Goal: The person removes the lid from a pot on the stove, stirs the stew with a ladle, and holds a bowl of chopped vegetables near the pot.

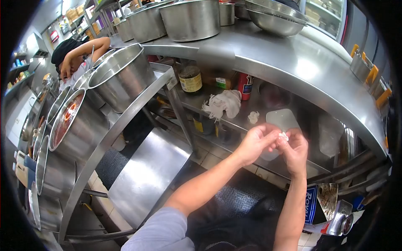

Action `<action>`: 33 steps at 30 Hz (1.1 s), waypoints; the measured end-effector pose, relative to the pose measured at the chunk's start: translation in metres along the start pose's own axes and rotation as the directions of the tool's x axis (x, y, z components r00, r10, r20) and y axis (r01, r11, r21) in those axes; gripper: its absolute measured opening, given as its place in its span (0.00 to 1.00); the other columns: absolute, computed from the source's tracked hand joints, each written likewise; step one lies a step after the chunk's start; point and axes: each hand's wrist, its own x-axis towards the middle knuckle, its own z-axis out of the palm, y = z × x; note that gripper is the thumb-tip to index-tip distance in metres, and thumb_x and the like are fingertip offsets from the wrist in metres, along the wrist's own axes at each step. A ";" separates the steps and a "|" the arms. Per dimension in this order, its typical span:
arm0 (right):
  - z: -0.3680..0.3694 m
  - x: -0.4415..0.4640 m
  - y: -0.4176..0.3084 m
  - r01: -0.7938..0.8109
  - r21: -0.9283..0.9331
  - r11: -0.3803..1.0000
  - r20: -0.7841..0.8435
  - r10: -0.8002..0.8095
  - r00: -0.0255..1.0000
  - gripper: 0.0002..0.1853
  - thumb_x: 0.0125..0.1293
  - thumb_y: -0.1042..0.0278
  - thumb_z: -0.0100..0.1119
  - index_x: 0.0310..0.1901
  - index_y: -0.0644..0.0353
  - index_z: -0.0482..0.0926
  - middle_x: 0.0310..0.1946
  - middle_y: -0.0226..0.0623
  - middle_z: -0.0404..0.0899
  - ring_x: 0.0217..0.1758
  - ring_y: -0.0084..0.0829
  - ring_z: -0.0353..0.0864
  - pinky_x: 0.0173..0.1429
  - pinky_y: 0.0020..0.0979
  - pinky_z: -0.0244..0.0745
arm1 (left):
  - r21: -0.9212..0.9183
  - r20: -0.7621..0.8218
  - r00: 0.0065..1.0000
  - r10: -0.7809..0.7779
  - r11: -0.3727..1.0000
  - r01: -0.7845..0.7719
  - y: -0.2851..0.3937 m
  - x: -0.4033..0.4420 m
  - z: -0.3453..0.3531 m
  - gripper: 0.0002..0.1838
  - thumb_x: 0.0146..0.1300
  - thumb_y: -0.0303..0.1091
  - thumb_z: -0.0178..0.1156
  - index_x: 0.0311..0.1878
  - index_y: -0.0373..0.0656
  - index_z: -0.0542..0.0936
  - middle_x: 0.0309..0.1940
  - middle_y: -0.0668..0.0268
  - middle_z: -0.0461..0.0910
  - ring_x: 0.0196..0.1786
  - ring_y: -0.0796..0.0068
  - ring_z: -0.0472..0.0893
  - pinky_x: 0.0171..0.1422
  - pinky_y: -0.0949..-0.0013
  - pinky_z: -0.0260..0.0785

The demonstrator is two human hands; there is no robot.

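Note:
In front of me, my left hand point(260, 144) and my right hand point(294, 151) meet with fingers pinched together. Between their fingertips is a small white crumpled piece point(283, 137); its exact kind is too small to make out. Just behind the hands, a translucent white plastic container point(282, 118) sits on the lower shelf, partly covered by them. Another small white crumpled lump point(253, 117) lies on that shelf to the left of the container. Farther left is a bunched white cloth point(224, 103).
A steel counter point(289, 52) curves above the shelf, bearing large pots point(190, 21) and steel bowls point(276, 19). On the left, a rack holds several steel pots, one with red liquid point(69, 115). A jar point(190, 79) and red can point(246, 86) stand on the shelf. Another person point(81, 56) is at far left.

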 end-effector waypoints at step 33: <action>-0.061 0.048 0.051 0.039 -0.985 0.168 0.013 -0.153 0.988 0.12 0.74 0.64 0.60 0.51 0.54 0.90 0.49 0.40 0.86 0.58 0.48 0.81 0.61 0.52 0.74 | 0.806 -0.267 0.835 0.481 0.586 -0.080 0.030 0.007 -0.077 0.06 0.71 0.27 0.68 0.46 0.35 0.82 0.31 0.71 0.82 0.31 0.86 0.76 0.36 0.76 0.70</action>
